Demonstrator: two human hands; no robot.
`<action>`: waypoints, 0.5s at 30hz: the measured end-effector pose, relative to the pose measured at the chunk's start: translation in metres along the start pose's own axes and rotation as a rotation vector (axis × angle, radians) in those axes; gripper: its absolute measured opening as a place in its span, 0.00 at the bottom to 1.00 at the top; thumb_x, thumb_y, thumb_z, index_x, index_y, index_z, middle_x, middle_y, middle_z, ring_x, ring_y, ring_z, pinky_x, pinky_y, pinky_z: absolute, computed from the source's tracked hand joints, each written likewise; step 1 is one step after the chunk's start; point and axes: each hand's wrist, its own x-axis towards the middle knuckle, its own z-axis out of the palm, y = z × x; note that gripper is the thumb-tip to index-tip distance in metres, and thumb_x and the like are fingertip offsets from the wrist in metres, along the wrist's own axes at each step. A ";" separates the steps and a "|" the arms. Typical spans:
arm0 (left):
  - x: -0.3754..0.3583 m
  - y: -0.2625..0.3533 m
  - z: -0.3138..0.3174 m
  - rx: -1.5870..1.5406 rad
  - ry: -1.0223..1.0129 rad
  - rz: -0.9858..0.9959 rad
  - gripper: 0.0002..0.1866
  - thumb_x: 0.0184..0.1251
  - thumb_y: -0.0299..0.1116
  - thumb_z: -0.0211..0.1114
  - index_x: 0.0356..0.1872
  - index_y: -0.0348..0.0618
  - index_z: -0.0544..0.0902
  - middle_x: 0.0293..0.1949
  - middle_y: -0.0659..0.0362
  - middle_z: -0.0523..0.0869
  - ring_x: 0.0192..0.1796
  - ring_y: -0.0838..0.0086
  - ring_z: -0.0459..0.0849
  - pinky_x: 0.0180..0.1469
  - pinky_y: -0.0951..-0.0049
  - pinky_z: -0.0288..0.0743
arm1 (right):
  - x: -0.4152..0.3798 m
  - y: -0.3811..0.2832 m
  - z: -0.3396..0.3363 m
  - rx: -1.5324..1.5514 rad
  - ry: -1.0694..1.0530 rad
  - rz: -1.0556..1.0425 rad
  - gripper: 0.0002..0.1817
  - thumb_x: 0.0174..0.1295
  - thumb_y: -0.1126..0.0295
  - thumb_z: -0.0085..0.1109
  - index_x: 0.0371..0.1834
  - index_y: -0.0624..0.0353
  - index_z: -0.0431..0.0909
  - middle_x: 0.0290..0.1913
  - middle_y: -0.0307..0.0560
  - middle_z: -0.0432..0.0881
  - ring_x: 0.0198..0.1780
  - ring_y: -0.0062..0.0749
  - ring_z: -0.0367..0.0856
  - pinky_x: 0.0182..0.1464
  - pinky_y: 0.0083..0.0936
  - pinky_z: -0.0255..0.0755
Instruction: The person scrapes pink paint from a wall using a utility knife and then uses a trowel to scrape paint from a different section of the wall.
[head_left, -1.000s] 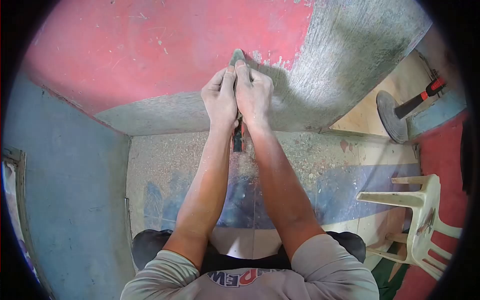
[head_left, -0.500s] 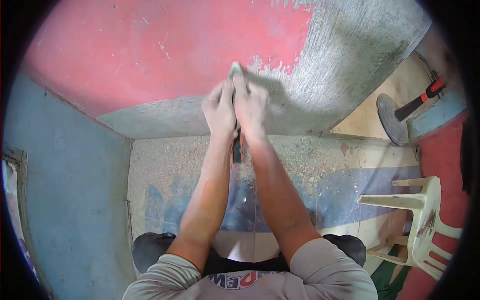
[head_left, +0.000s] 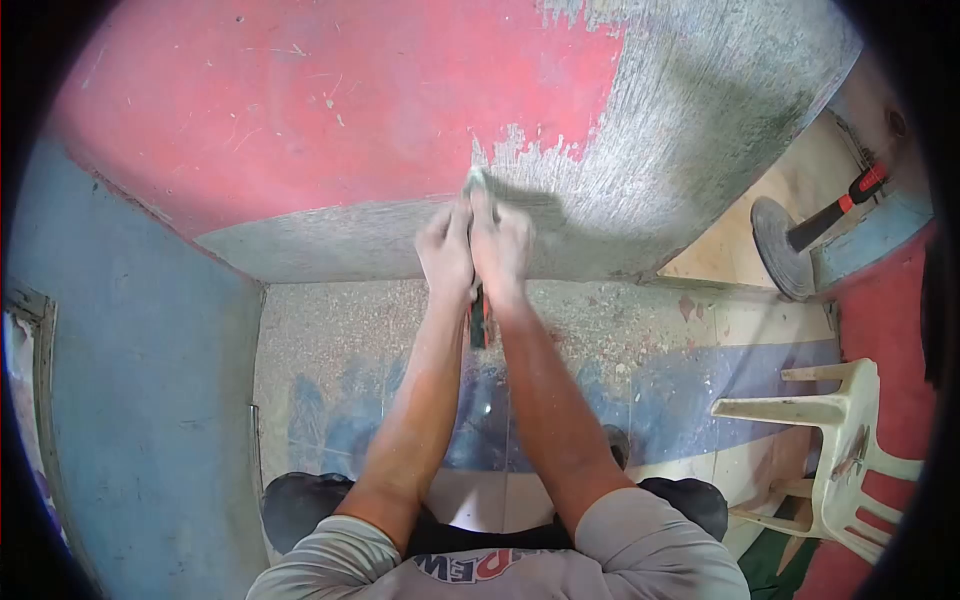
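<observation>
My left hand (head_left: 446, 250) and my right hand (head_left: 502, 246) are closed side by side around a scraper (head_left: 479, 328) with a black and red handle. Its handle end sticks out below my wrists, and most of the tool is hidden by my fingers. Its tip is against the wall (head_left: 300, 120), near the lower border of the pink paint. Rough grey bare surface shows to the right of and below the paint, with a jagged paint edge just above the tip. Pale dust coats both hands and forearms.
Paint chips and dust litter the tiled floor (head_left: 340, 310). A blue wall (head_left: 150, 350) stands at my left. On the right are a cream plastic chair (head_left: 840, 420) lying on its side and a round-based stand (head_left: 785, 250) with a black and red post.
Both hands and the scraper have moved down the wall, toward me. A narrow strip of pink above the tip is now bare grey.
</observation>
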 end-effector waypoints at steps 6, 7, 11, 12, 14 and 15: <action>0.006 0.055 0.015 0.041 -0.035 0.069 0.12 0.80 0.31 0.64 0.49 0.31 0.89 0.39 0.62 0.89 0.41 0.82 0.82 0.42 0.78 0.78 | 0.023 -0.027 -0.001 -0.022 0.000 -0.114 0.29 0.73 0.49 0.56 0.29 0.68 0.86 0.30 0.70 0.83 0.38 0.70 0.84 0.43 0.54 0.76; 0.005 0.053 0.015 -0.016 -0.040 0.023 0.11 0.81 0.31 0.63 0.49 0.31 0.89 0.40 0.62 0.89 0.41 0.82 0.82 0.42 0.78 0.78 | 0.019 -0.031 -0.004 0.012 -0.012 -0.066 0.29 0.73 0.49 0.56 0.30 0.68 0.86 0.31 0.71 0.83 0.38 0.70 0.84 0.43 0.54 0.76; 0.005 0.027 0.005 -0.046 -0.043 -0.011 0.11 0.81 0.31 0.65 0.48 0.32 0.89 0.40 0.62 0.88 0.41 0.82 0.82 0.42 0.77 0.79 | 0.010 -0.017 -0.002 0.014 -0.011 -0.014 0.28 0.74 0.49 0.55 0.32 0.67 0.87 0.32 0.70 0.84 0.38 0.69 0.85 0.43 0.54 0.76; -0.001 0.013 0.001 -0.041 -0.034 -0.053 0.11 0.81 0.31 0.65 0.48 0.31 0.89 0.40 0.62 0.88 0.42 0.82 0.83 0.43 0.77 0.79 | 0.003 -0.004 -0.001 -0.011 -0.013 0.017 0.28 0.74 0.49 0.55 0.32 0.66 0.87 0.32 0.70 0.84 0.38 0.69 0.85 0.43 0.54 0.75; -0.006 -0.028 -0.010 -0.057 -0.040 -0.083 0.11 0.80 0.31 0.66 0.48 0.31 0.89 0.40 0.60 0.89 0.43 0.80 0.84 0.45 0.76 0.80 | -0.012 0.020 0.001 0.053 -0.027 0.132 0.28 0.74 0.48 0.55 0.34 0.64 0.88 0.33 0.68 0.84 0.39 0.68 0.85 0.42 0.54 0.75; -0.005 -0.022 -0.006 -0.025 -0.024 -0.066 0.11 0.80 0.31 0.66 0.47 0.31 0.89 0.40 0.60 0.89 0.43 0.81 0.84 0.44 0.76 0.79 | -0.007 0.018 -0.001 0.025 -0.043 0.090 0.27 0.74 0.48 0.54 0.34 0.64 0.88 0.33 0.68 0.84 0.39 0.68 0.85 0.42 0.54 0.75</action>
